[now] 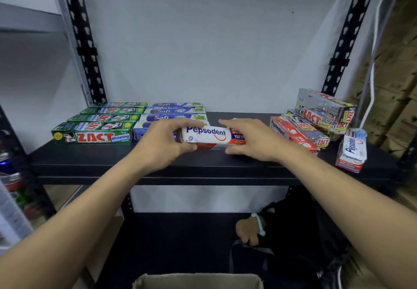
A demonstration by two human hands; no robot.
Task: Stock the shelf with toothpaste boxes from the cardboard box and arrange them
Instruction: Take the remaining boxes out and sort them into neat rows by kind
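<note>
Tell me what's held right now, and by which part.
The left hand grips the Pepsodent box by its left end. The right hand is open at its right end.

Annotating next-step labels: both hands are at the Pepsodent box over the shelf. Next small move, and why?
Probably set the Pepsodent box down just right of the Safi boxes, parallel to them, starting a third row. The left hand grips its left end, the right hand brackets the other, and it lies lengthwise like the Safi and green ZACT boxes.
</note>
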